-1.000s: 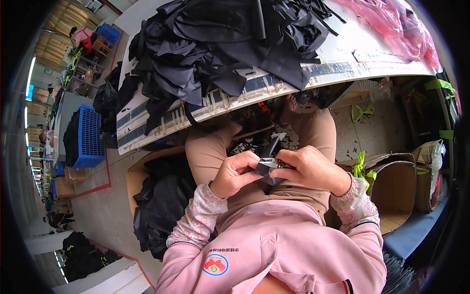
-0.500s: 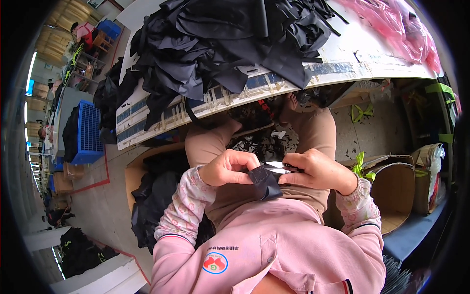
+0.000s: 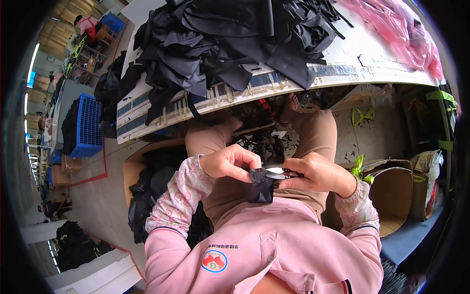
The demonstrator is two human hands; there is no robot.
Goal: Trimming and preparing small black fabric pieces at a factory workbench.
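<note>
Fingers (image 3: 240, 172) of the left hand (image 3: 223, 162) are pinched together on the top edge of a small piece of black cloth (image 3: 262, 192), which hangs above the lap (image 3: 227, 196). The right hand's fingers are curled closed around small snips (image 3: 277, 176), whose pale pointed blades are slightly apart and reach the cloth's upper right edge; whether they touch it, I cannot tell. Beyond, a heap of black cloth (image 3: 220, 44) covers much of the white worktop (image 3: 350, 55).
</note>
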